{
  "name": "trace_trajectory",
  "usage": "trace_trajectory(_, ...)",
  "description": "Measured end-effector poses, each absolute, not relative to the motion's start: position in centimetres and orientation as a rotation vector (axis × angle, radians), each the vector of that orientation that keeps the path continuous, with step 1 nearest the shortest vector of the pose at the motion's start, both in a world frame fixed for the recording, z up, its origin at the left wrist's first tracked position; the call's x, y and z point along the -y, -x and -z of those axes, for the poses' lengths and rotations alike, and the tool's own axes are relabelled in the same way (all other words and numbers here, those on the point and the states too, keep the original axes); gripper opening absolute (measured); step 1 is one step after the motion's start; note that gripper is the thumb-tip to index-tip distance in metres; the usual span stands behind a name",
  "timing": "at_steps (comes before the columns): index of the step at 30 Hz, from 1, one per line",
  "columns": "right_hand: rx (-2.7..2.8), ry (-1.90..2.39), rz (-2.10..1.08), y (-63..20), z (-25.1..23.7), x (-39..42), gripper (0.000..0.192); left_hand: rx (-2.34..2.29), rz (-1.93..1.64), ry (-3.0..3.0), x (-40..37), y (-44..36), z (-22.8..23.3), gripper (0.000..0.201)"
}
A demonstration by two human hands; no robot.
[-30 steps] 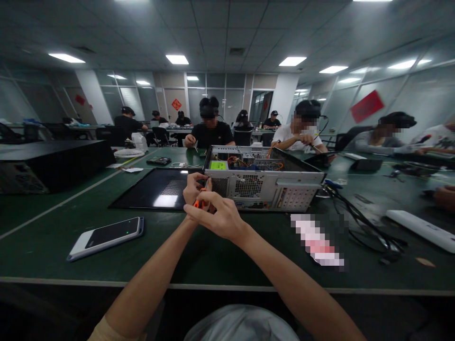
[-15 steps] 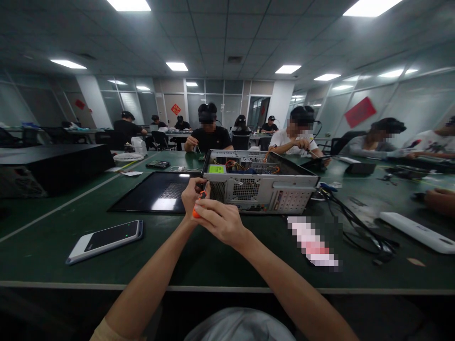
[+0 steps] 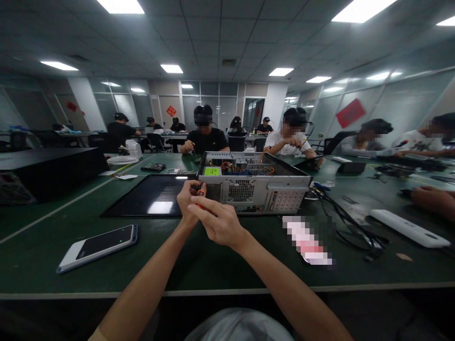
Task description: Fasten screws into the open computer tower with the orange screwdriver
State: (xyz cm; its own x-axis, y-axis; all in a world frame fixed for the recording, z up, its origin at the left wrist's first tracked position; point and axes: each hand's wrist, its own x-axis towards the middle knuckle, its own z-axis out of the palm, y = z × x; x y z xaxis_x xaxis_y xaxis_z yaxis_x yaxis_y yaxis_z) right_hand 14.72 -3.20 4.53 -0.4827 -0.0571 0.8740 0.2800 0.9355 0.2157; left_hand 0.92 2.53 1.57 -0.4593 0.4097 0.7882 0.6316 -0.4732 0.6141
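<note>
Nearest the camera, both bare forearms are stretched forward over the edge of the green tabletop (image 3: 213,265), converging at the middle. The right hand (image 3: 216,220) is held in front, its fingers curled loosely around the orange handle of a small screwdriver (image 3: 199,195), of which only a little shows between the two hands. The left hand (image 3: 188,199) is set just behind it, fingers closed around the tool's forward part where it meets the computer case (image 3: 256,187). The screwdriver's long axis appears to run away from the body, toward the rear left corner of the case, so the tip lies just beyond the fingers and the left hand is the nearer to the contact point; whether the tip is seated in a screw cannot be told. The right wrist is bent slightly inward, the left kept straight. To the left, a phone (image 3: 97,246) lies flat near the table edge, and a black side panel (image 3: 152,201) rests flat beside the case. To the right, black cables (image 3: 348,222) and a white power strip (image 3: 408,228) are spread out. Farther back, other people are seated at the tables, bent over their own work.
</note>
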Motion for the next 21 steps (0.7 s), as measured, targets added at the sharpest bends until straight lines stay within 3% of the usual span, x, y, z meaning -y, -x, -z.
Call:
trace_trajectory(8,1.984,0.185,0.427,-14.2,-3.5,3.1,0.018,1.456,2.119,1.521,-2.9,-1.2,-1.3,0.022)
trace_trajectory(21,1.941,0.258,0.375,-14.3,-3.2,3.3,0.020,1.471,2.138,1.540,-2.9,-1.2,-1.5,0.021)
